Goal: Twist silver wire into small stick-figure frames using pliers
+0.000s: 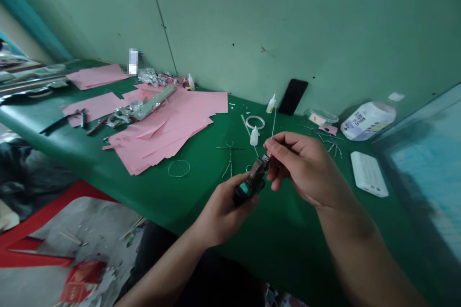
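Green wall (273,24) behind; green table (288,235) laid with pink paper sheets (169,124), crumpled foil (153,76) and white power bank (369,173); wire figure (229,159) and wire ring (179,168) placed on table, small white bottle (254,136) stood just beyond; black-and-teal tool (248,184) gripped in closed left hand (219,216) above table; thin white rod (274,122) pinched by right hand (306,168), held just beside tool.

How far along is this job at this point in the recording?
Done: a wire stick figure and a wire ring lie formed on the green table. In hand: the left hand grips a dark tool; the right hand holds a thin white wire to it. Left: pink paper sheets appear unattached.
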